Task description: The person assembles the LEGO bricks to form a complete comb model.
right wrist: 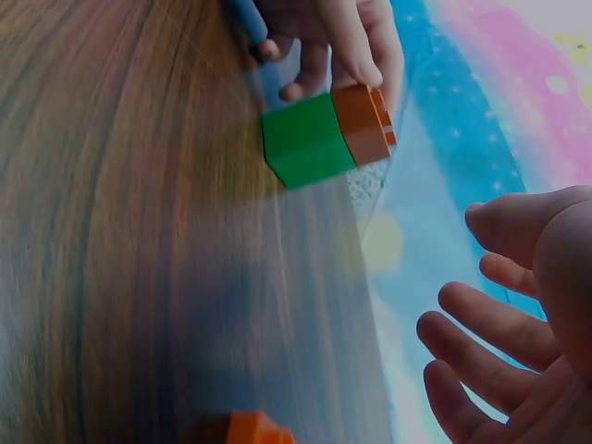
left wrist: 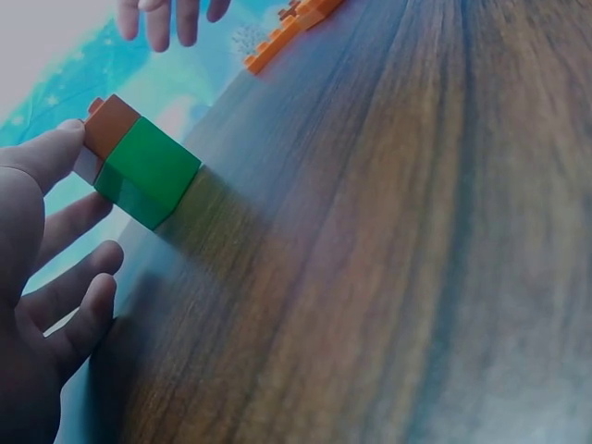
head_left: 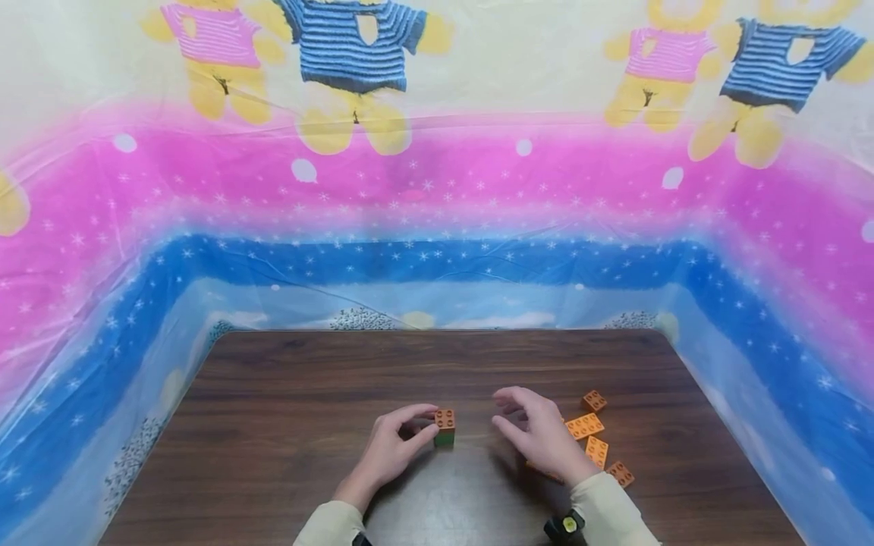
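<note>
The person's left hand point(head_left: 399, 442) pinches a brown studded toy brick point(head_left: 445, 418) between thumb and fingertip. That brick sits squarely on a green brick point(head_left: 444, 439), which stands upright on the dark wood-grain table point(head_left: 293, 394), between the two hands. The right hand point(head_left: 542, 434), fingers loosely bent, grasps nothing and hovers apart from the stack, near orange bricks point(head_left: 585, 426) and two loose brown bricks point(head_left: 620, 474) on the right.

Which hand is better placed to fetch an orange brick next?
Right, probably: the right hand is empty and beside the orange bricks, while the left hand pinches the stack.
</note>
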Motion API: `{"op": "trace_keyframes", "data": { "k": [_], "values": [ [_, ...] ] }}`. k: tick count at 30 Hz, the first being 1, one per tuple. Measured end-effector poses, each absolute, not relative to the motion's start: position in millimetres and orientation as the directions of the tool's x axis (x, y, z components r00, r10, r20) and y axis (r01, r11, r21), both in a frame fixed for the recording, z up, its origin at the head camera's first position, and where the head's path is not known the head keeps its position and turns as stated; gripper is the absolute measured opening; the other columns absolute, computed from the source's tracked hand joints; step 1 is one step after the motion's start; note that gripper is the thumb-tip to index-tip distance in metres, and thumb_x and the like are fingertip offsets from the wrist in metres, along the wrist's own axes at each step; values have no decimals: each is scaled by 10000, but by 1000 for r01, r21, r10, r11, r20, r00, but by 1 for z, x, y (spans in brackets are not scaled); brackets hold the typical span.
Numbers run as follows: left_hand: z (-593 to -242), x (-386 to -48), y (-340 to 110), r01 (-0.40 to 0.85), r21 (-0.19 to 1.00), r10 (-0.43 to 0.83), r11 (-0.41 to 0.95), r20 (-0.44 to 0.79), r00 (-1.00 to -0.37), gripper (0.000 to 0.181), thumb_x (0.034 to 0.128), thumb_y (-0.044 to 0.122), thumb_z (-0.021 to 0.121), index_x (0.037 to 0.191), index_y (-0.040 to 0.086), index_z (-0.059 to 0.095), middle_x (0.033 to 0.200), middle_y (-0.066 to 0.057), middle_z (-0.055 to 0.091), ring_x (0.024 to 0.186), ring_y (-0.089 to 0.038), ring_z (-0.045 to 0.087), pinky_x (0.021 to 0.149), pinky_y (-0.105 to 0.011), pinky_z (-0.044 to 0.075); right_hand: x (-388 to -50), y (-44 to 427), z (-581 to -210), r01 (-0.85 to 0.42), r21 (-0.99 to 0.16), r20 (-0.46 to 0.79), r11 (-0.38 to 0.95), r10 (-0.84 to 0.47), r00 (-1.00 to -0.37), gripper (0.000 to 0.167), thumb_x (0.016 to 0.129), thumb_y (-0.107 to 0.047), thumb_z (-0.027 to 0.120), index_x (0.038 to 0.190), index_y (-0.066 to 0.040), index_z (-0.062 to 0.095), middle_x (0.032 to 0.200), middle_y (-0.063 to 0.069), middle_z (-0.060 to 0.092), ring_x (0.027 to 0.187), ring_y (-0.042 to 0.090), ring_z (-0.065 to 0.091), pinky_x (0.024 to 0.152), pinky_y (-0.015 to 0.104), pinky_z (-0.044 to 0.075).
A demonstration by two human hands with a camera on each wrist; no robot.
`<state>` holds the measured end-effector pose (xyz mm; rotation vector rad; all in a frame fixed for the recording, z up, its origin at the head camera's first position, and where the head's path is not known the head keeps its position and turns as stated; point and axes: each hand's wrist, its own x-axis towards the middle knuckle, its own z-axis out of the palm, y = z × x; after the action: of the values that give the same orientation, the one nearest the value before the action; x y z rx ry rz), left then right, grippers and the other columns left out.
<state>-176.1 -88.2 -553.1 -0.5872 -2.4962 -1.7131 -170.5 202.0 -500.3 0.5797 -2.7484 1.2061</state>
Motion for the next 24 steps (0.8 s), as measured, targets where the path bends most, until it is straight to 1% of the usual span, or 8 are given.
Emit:
{"op": "trace_keyframes", "data": {
  "k": [3,7,9,13,17,24],
  "values": [
    [-553,-176,-88,349,882,278,318,265,-923,322,995,267,753,1285,127,744,1157,23,774,951,-150,732,794,-291,568,-173,210,-501,-411,-643,277,647,-305,-911,310,978,-182,770,1276,-181,683,1221,71,727,1059,200,707,909,496,578],
    [-553,-176,-88,354,882,277,311,272,-921,311,984,254,767,1270,132,750,1145,15,778,929,-151,732,777,-289,568,-176,222,-505,-429,-581,316,691,-294,-902,300,964,-166,785,1251,-146,699,1203,71,734,1047,204,709,878,491,588],
    [-553,-176,-87,352,884,273,308,272,-923,293,978,249,775,1257,159,757,1133,19,780,914,-152,730,767,-282,565,-178,228,-507,-413,-574,303,706,-286,-909,306,962,-169,788,1253,-126,701,1208,71,733,1055,209,706,869,487,593],
    [-553,-176,-86,343,890,261,301,269,-927,267,971,244,783,1234,199,764,1114,28,780,897,-168,729,751,-273,559,-182,239,-509,-366,-572,241,734,-275,-931,335,968,-181,781,1279,-91,695,1228,61,723,1099,242,694,896,494,584],
    [-553,-176,-86,331,898,261,291,259,-930,282,971,249,783,1242,175,763,1124,25,778,919,-194,731,753,-276,556,-186,249,-510,-325,-558,189,764,-264,-946,356,967,-175,780,1298,-86,685,1240,61,707,1122,274,686,924,501,575],
    [-553,-175,-86,326,901,260,286,254,-931,279,974,257,779,1246,200,759,1134,17,777,923,-186,727,756,-280,555,-193,264,-515,-303,-495,184,814,-243,-952,398,935,-185,820,1292,-72,684,1221,84,701,1096,285,698,903,504,586]
  ]
}}
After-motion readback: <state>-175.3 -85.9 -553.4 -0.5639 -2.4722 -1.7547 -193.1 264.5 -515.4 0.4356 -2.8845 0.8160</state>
